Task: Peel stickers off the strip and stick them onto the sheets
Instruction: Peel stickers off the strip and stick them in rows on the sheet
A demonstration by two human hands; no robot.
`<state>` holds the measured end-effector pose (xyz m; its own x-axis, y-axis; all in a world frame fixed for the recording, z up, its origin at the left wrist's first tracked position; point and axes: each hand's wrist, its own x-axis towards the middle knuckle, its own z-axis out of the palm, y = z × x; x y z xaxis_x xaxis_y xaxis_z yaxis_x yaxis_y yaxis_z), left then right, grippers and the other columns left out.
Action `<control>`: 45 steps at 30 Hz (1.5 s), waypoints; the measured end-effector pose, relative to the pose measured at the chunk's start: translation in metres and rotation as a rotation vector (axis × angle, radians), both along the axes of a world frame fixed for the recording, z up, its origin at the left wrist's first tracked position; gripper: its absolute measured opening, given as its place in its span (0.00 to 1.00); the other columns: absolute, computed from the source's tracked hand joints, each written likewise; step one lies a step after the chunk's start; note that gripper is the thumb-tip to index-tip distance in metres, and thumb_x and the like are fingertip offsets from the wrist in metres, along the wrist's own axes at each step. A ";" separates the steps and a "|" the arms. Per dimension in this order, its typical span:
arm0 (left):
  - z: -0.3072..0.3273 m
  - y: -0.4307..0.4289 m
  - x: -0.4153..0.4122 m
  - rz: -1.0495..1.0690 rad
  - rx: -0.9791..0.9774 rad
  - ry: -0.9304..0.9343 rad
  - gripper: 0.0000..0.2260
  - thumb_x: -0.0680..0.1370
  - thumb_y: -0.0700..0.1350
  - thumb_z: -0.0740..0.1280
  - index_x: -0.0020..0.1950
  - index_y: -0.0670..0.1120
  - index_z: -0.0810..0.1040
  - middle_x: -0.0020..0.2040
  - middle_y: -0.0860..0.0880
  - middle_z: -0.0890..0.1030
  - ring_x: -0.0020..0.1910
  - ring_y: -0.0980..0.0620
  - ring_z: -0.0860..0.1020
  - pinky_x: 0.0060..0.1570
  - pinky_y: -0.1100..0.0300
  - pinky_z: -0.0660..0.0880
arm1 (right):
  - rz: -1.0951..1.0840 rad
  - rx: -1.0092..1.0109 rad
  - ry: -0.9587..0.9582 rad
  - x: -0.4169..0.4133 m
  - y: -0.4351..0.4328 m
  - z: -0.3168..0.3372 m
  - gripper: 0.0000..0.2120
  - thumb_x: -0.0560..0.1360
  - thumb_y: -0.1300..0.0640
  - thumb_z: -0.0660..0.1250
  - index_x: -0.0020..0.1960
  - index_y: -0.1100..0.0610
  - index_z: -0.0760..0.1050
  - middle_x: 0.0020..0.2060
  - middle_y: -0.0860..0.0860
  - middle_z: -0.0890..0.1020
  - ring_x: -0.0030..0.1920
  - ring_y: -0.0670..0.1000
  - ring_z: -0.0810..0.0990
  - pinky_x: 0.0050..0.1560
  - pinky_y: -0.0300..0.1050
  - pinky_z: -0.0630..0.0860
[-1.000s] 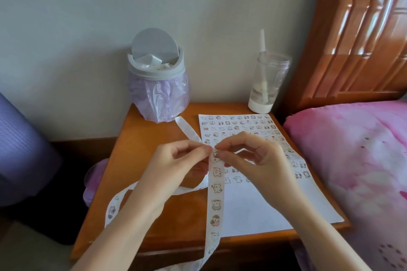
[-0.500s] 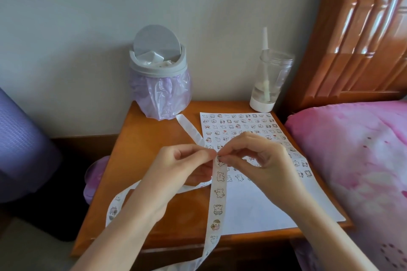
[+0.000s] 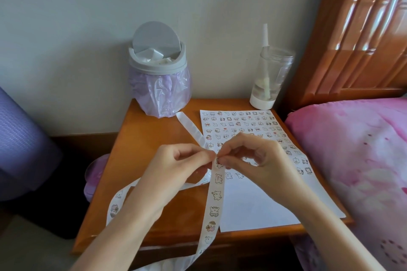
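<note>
The strip (image 3: pixel 215 209) runs off the bottom edge, so its lower end is cut off. A loop of it passes behind the left hand (image 3: pixel 176 168) and wrist and reappears at the left side of the table (image 3: pixel 141 138). The right hand (image 3: pixel 257 160) covers the middle of the sheet (image 3: pixel 253 207) and hides some sticker rows; the drawings are too small to read. The pinch point is tiny and partly covered, so I cannot tell whether the right fingertips have lifted a sticker's edge or grip only the strip. The hands meet above the sheet's left edge. The left thumb and forefinger press together on the strip from the left, the right thumb and forefinger pinch it from the right, and the fingertips nearly touch; the other fingers are curled. From there the strip hangs down past the table's front edge, printed side up. Its blank end lies on the table between the bin (image 3: pixel 158 72) and the sheet. A cup (image 3: pixel 272 77) stands behind the sheet.
</note>
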<state>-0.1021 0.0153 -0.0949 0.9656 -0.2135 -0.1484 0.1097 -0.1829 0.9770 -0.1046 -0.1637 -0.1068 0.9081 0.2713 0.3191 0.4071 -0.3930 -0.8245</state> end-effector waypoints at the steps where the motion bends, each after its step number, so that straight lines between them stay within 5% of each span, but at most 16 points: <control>1: 0.000 0.000 0.000 0.000 0.014 -0.011 0.05 0.73 0.48 0.69 0.40 0.51 0.85 0.37 0.53 0.85 0.45 0.54 0.82 0.52 0.49 0.80 | 0.000 -0.009 0.022 0.000 -0.001 0.000 0.03 0.71 0.56 0.70 0.44 0.53 0.80 0.41 0.44 0.83 0.45 0.47 0.83 0.48 0.40 0.80; 30: -0.005 -0.003 -0.001 0.039 0.027 0.003 0.06 0.74 0.49 0.69 0.39 0.50 0.84 0.32 0.58 0.82 0.45 0.54 0.80 0.50 0.56 0.80 | -0.007 -0.103 -0.092 -0.001 -0.003 -0.004 0.03 0.72 0.57 0.70 0.45 0.53 0.80 0.41 0.41 0.82 0.46 0.46 0.81 0.47 0.38 0.79; 38: -0.014 -0.004 0.002 0.049 0.099 -0.029 0.07 0.74 0.49 0.68 0.38 0.52 0.82 0.36 0.51 0.83 0.44 0.52 0.81 0.50 0.53 0.80 | -0.024 -0.175 -0.097 -0.002 0.002 -0.006 0.06 0.74 0.58 0.67 0.43 0.48 0.75 0.45 0.40 0.76 0.49 0.42 0.75 0.50 0.31 0.72; 42: -0.020 0.000 0.006 0.065 0.140 -0.098 0.06 0.77 0.46 0.65 0.40 0.51 0.79 0.32 0.58 0.83 0.35 0.62 0.81 0.36 0.68 0.79 | -0.059 -0.095 -0.031 -0.003 -0.001 0.001 0.06 0.75 0.60 0.67 0.43 0.49 0.75 0.43 0.42 0.78 0.46 0.44 0.77 0.48 0.33 0.74; 45: -0.024 0.002 0.006 0.072 0.171 -0.099 0.05 0.79 0.45 0.63 0.45 0.48 0.77 0.34 0.56 0.82 0.33 0.60 0.82 0.29 0.68 0.78 | -0.072 -0.079 0.142 0.001 -0.014 0.006 0.06 0.75 0.61 0.66 0.43 0.50 0.76 0.39 0.43 0.81 0.39 0.43 0.79 0.41 0.35 0.77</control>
